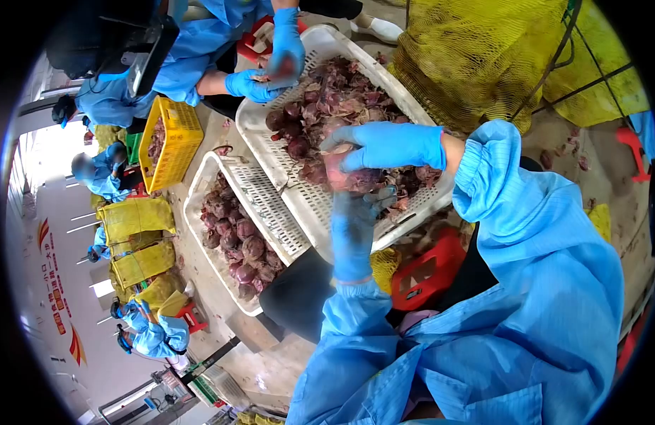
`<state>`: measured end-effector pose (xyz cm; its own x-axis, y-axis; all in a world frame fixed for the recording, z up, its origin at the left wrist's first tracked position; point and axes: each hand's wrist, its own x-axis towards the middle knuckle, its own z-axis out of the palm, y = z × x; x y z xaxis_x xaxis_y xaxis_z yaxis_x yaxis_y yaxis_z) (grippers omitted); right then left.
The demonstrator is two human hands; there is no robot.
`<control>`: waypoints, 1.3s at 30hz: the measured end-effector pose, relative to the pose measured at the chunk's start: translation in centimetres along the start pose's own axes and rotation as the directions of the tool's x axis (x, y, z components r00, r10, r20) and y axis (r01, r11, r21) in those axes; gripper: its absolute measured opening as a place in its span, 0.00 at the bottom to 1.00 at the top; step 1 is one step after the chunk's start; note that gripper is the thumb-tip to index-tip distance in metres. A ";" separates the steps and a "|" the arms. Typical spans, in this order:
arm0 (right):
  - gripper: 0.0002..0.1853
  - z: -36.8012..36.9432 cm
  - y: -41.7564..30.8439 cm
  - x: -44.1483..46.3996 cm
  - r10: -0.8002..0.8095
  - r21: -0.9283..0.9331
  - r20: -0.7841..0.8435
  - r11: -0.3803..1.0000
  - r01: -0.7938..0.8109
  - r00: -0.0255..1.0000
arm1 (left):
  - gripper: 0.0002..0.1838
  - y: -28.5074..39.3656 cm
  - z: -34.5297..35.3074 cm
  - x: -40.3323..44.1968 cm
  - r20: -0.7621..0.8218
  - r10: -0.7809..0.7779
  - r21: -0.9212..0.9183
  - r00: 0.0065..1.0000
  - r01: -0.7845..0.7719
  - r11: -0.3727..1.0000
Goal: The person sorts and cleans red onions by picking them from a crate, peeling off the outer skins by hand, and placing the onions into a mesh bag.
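Note:
My right hand [395, 146], in a blue glove, reaches in from the right with its fingers wrapped round a reddish-purple onion [344, 168]. Just below the onion is my left hand [352, 227], its glove darkly stained and its fingers smeared by motion; whether it grips anything is unclear. Both hands are over a white perforated crate [299, 202] holding purple onions and loose dry skins [327, 99]. A second white crate [193, 205], beside it on the left, holds more onions [235, 237].
Across the crate, a co-worker's gloved hands [285, 53] hold a blurred reddish object. A yellow crate [175, 145] stands at upper left, yellow mesh sacks [469, 57] at upper right. Red plastic stools [430, 273] are nearby. Other people in blue [154, 329] are farther left.

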<state>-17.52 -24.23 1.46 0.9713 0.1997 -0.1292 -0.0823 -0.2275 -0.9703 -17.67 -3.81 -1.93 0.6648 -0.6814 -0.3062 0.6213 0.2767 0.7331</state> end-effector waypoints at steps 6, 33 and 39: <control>0.40 0.5 0.1 -0.4 -0.091 0.090 0.058 0.992 0.085 0.994 | 0.27 1.1 1.3 -0.7 -0.028 0.061 0.163 0.998 -0.056 0.985; 0.20 -8.2 3.0 1.1 0.336 0.742 -0.591 -0.131 0.657 0.734 | 0.35 -8.8 -17.4 12.2 -0.355 0.543 0.933 0.761 0.247 0.264; 0.20 -8.7 1.8 1.9 0.350 0.755 -0.550 -0.180 0.630 0.758 | 0.41 -9.2 -22.7 18.2 -0.399 0.412 0.906 0.819 0.284 0.313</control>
<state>-13.89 -32.51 1.27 0.8306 -0.4522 -0.3251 0.4587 0.8865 -0.0610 -1.84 -3.39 -28.06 0.9660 -0.1740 -0.1913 0.0074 -0.7208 0.6931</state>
